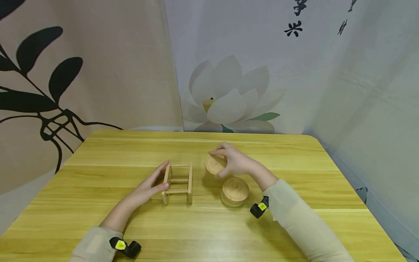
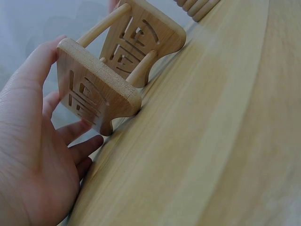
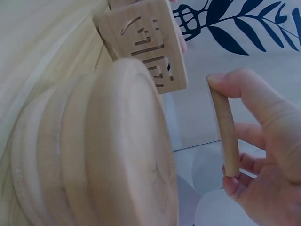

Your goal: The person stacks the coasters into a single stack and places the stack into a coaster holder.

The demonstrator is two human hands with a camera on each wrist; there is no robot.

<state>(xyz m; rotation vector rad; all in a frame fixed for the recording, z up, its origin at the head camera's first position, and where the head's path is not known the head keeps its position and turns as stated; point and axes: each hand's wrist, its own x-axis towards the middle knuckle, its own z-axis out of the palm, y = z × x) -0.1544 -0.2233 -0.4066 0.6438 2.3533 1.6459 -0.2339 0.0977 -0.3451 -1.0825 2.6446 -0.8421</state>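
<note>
A small wooden rack with two carved end panels joined by rods stands on the yellow wooden table. My left hand lies against its left end panel, fingers straight, the thumb on the panel's top edge. My right hand pinches a round wooden coaster by its rim, lifted just right of the rack. The right wrist view shows that coaster edge on between thumb and fingers. Below that hand lies a stack of round coasters, filling the left of the right wrist view.
Printed cloth backdrops hang behind the table: a leaf pattern on the left, a lotus at the back. Small black cameras sit on both wrists. The table's rounded far corners and right edge are in view.
</note>
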